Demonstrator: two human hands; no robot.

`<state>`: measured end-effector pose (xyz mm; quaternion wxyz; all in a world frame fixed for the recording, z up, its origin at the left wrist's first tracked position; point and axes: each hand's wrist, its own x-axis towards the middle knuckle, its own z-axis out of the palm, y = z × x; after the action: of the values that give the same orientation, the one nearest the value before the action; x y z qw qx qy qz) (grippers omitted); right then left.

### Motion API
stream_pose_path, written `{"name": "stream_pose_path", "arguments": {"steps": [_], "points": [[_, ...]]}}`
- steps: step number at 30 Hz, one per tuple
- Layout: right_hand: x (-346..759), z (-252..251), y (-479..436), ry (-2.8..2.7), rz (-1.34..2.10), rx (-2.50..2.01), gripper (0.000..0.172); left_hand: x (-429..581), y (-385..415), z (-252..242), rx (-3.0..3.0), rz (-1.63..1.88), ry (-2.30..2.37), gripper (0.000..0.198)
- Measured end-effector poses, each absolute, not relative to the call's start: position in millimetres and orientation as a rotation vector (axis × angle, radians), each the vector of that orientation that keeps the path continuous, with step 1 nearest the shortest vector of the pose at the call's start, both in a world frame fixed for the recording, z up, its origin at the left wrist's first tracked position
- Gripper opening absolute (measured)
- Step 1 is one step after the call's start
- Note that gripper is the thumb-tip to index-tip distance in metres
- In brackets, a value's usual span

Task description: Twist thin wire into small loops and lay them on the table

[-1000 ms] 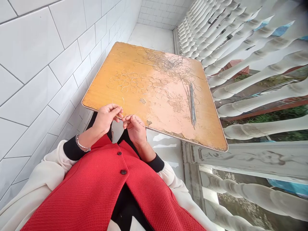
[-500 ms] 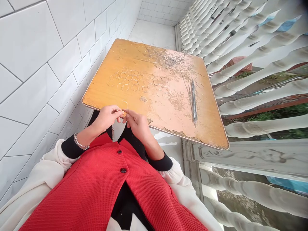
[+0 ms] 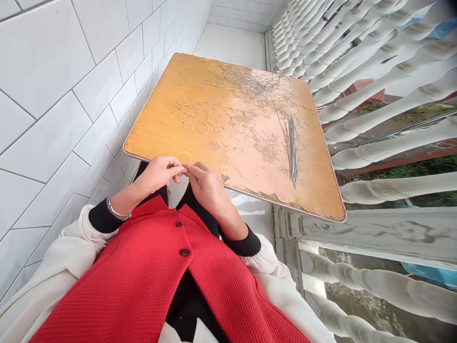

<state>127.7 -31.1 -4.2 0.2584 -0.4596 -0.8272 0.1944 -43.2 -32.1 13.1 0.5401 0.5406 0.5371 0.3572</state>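
Note:
A thin piece of wire (image 3: pixel 190 156), bent into a curve, rises between my hands at the near edge of the table. My left hand (image 3: pixel 162 172) pinches it between thumb and forefinger, the other fingers curled in. My right hand (image 3: pixel 207 183) is closed on the same wire from the right, its fingertips almost against those of the left. The exact grip of the right fingertips is hidden behind the hand. Beyond my hands, many wire rings (image 3: pixel 203 116) lie in loose rows on the worn wooden table (image 3: pixel 150 138).
A tangled heap of wire (image 3: pixel 262 83) lies at the table's far side. On the right rests a bundle of straight wires (image 3: pixel 292 152). A white tiled wall (image 3: pixel 60 119) runs along the left, and a white balustrade (image 3: pixel 385 190) along the right.
My right hand has turned slightly and shifted a little to the right, with the wire still between both hands. The whole view has moved slightly; things on the table lie as before.

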Motion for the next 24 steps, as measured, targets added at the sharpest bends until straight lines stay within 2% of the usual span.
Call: {"name": "stream_pose_path", "arguments": {"steps": [4,7,11,14,24], "points": [[129.7,-8.1,-27.7,-2.213,0.662,-1.178,0.030,-37.4,-31.5,7.7,1.165,0.942,1.240,0.013],[132.4,-13.3,-24.3,-2.034,0.957,-1.119,0.032,-35.0,-31.9,4.8,1.095,0.991,1.224,0.013],[134.2,-18.3,-18.8,-1.688,1.255,-1.113,0.046,-36.0,-32.8,2.5,1.114,0.994,1.199,0.015],[132.5,-17.0,-13.6,-1.507,1.283,-1.116,0.047,-36.6,-34.4,0.6,1.165,0.980,1.182,0.017],[123.7,-11.3,-16.5,-1.450,1.062,-1.161,0.032,-29.7,-33.6,-0.1,1.093,0.954,1.104,0.026]]}}
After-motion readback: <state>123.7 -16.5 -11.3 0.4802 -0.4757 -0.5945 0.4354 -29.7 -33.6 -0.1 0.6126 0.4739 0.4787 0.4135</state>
